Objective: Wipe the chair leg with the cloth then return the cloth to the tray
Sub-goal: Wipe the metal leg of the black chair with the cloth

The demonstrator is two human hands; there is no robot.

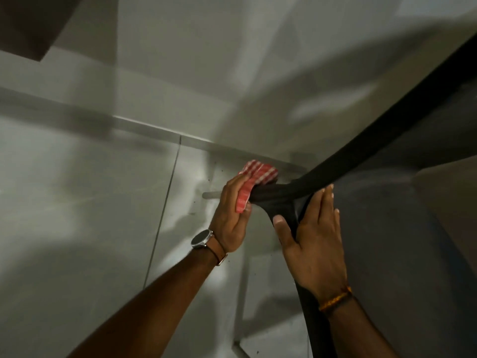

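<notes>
A black chair frame (366, 148) runs from the upper right down to a junction near the middle, where a black leg (268, 196) points away toward the floor. My left hand (231, 215) presses a red-and-white checked cloth (254, 182) around that leg near its lower end. My right hand (312, 236) grips the frame just below the junction, thumb on the left side and fingers spread on the right. The tray is not in view.
Pale grey floor tiles with a dark grout line (165, 202) fill the left and middle. A white skirting edge (144, 126) meets the wall at the back. A dark brown piece of furniture (28, 21) sits at the top left. Grey chair parts (413, 228) fill the right.
</notes>
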